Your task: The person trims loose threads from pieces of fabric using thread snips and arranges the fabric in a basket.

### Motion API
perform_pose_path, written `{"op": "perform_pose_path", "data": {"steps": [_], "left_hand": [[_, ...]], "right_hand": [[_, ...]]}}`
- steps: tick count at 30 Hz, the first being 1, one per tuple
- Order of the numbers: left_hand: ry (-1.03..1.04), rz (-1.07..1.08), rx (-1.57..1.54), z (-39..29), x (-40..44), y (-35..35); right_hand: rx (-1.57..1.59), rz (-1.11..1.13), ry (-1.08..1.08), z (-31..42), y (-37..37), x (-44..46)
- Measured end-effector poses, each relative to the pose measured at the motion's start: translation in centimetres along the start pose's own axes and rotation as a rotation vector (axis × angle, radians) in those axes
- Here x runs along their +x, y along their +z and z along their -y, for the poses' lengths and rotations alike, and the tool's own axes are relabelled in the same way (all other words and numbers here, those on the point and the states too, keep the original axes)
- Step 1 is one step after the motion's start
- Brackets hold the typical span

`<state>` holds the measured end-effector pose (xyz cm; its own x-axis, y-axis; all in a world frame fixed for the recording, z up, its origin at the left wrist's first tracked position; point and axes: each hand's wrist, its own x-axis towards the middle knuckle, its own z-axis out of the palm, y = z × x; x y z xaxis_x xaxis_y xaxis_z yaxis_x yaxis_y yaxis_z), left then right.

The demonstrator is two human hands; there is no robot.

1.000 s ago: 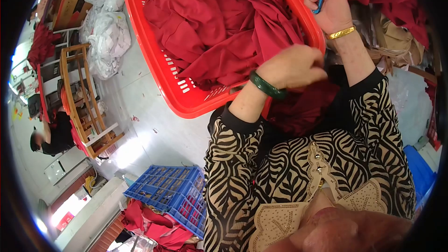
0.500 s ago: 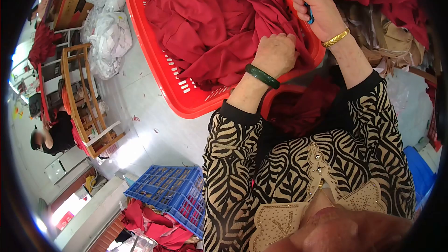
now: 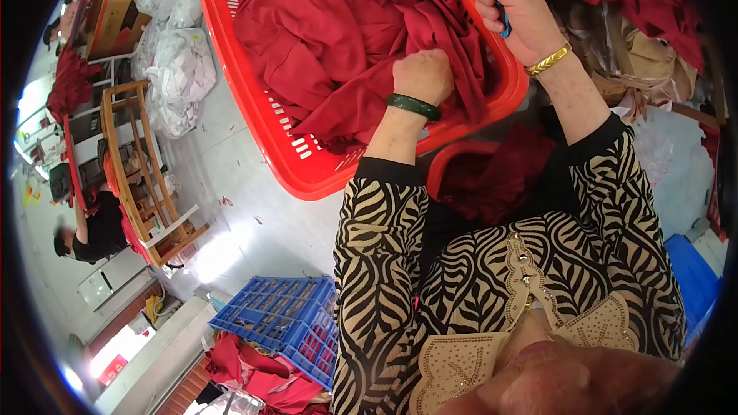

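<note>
A big red plastic basket [image 3: 288, 173] holds a heap of dark red cloth [image 3: 323, 38]. My left hand [image 3: 423, 78], with a green bangle at the wrist, is closed in a fist on the cloth near the basket's near side. Its fingertips are turned under and hidden, with folds of the cloth gathered round them. My right hand [image 3: 519, 15], with a gold bracelet, is over the basket's right rim. It is closed on small scissors [image 3: 503, 19] with a blue handle and dark blades pointing away from me.
A smaller red container [image 3: 442, 169] with dark red cloth stands close in front of me. At lower left is a blue crate [image 3: 269, 311] beside more red cloth. White plastic bags [image 3: 181, 69] and a wooden frame [image 3: 138, 169] stand left. A person in black [image 3: 100, 227] is beyond.
My left hand has moved left and slightly away from the basket's right side, across the cloth. My right hand keeps the scissors and has shifted only slightly left.
</note>
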<state>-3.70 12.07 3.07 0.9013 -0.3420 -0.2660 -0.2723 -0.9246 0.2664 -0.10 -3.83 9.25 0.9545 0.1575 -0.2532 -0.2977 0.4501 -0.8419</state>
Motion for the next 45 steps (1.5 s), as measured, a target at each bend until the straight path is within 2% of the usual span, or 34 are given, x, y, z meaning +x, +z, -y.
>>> {"op": "perform_pose_path", "data": {"steps": [4, 10, 13, 16, 17, 20, 21, 22, 24, 28, 29, 31, 32, 33, 34, 35, 36, 37, 40, 42, 44, 45], "left_hand": [[0.032, -0.329, 0.019, 0.6, 0.5, 0.1], [-0.113, -0.050, -0.303, 1.5, 0.8, -1.3], [-0.243, -0.013, -0.475, 2.1, 1.5, -1.6], [-0.303, -0.256, -0.457, 0.1, 1.3, -1.0], [-0.262, -0.323, -0.442, -0.9, 1.1, -1.1], [-0.238, -0.385, -0.456, 0.0, 2.7, 1.5], [-0.108, -0.527, -0.507, 1.4, 3.2, 2.7], [-0.276, -0.402, -0.926, 2.8, 4.6, 4.4], [-0.423, -0.222, -1.401, 1.8, 2.1, -1.6], [-0.137, -0.196, -1.913, 2.8, 1.1, -4.0], [0.002, -0.192, -2.005, 2.8, 1.0, -4.6], [0.349, -0.044, -2.093, 2.1, 0.0, -6.4], [0.494, 0.075, -2.018, 0.9, -1.4, -7.5], [0.458, 0.292, -1.882, -0.8, -2.9, -8.7], [0.511, 0.453, -1.660, -2.4, -3.9, -9.2], [0.672, 0.501, -1.428, -4.3, -4.7, -8.8], [0.739, 0.637, -1.220, -5.9, -4.9, -8.7], [0.712, 0.738, -1.149, -7.0, -5.4, -7.3], [0.563, 0.408, -0.654, -7.3, -3.8, -4.7], [0.324, -0.031, -0.179, -6.2, -3.0, -3.2], [0.266, -0.207, 0.055, -3.7, -2.5, -0.7], [0.159, -0.062, 0.087, -2.5, -2.1, 0.0]], "right_hand": [[-0.030, 0.012, 0.013, 0.0, -0.2, 0.1], [-0.083, 0.010, 0.033, -0.3, 0.0, 0.1], [-0.143, 0.008, 0.062, -0.3, 0.3, -0.1], [-0.127, -0.013, 0.051, -0.4, 0.8, -0.2], [-0.131, -0.009, 0.052, -0.4, 0.9, -0.2], [-0.155, 0.011, 0.062, -0.5, 0.9, -0.2], [-0.167, 0.021, 0.067, -0.5, 0.8, -0.2], [-0.177, 0.028, 0.071, -0.5, 0.6, -0.2], [-0.193, 0.007, 0.065, -0.5, 0.6, -0.2], [-0.227, 0.001, 0.091, -1.4, 0.9, -0.2], [-0.224, -0.004, 0.088, -1.4, 1.0, -0.2], [-0.219, -0.013, 0.084, -1.5, 1.2, -0.3], [-0.190, -0.011, 0.053, -1.2, 1.1, -0.3], [-0.181, -0.038, 0.029, -0.7, 1.0, -0.2], [-0.172, -0.065, 0.005, -0.3, 0.8, 0.1], [-0.024, -0.046, 0.002, -1.1, -1.4, 1.5], [-0.076, -0.066, -0.003, -0.3, -1.0, 1.2], [-0.129, -0.087, -0.007, 1.1, -0.3, 0.5], [-0.394, -0.069, -0.032, 1.1, -0.8, 0.7], [-0.659, -0.029, -0.125, -0.8, -1.4, 1.6], [-1.021, 0.000, -0.251, -2.7, -2.6, 2.5], [-1.078, -0.021, -0.250, -2.7, -2.2, 2.2]]}}
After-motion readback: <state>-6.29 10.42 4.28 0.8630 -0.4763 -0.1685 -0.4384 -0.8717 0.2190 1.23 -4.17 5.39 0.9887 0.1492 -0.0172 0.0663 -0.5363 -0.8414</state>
